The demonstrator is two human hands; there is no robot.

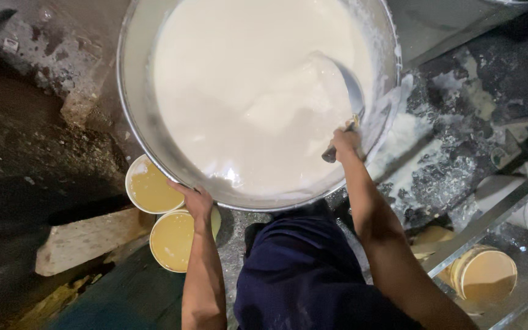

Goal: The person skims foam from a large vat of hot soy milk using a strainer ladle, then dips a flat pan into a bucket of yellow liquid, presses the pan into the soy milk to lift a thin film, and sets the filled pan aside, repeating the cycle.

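Dark-blue clothing sits nearest, and from it the right hand (344,142), closed around a ladle (344,91), points its handle toward twelve o'clock into the white-filled basin (131,91), whose near rim the left hand (198,200) grips.

Your left hand (197,201) and right hand (344,142) are bare: no gloves, rings, watch or wristbands show. Both forearms are uncovered up to the bottom edge of the view, with no sleeve visible on either. You wear a dark navy garment (304,275), plain and unpatterned, with soft folds in the cloth. Faint pale specks and smudges dust the fabric near its lower edge.
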